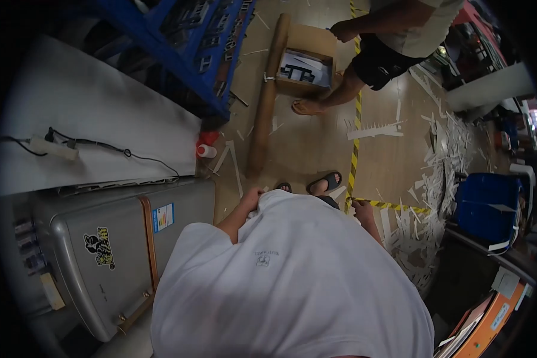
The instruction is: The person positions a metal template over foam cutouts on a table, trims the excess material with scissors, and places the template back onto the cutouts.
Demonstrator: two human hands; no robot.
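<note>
My left hand hangs low beside the hem of my white shirt; its fingers are mostly hidden by the cloth. On the other side, my right hand hangs loosely next to the shirt, near the yellow-black floor tape. Its fingers look loosely apart, with nothing visible in them. Neither hand is near the open cardboard box, which holds white sheets and a black part. A long brown cardboard tube lies on the floor alongside the box.
Another person stands beyond the box, holding a small blue thing. A silver fridge and a blue shelf rack stand left. White scraps litter the right floor near a blue bin. A white bottle stands by the rack.
</note>
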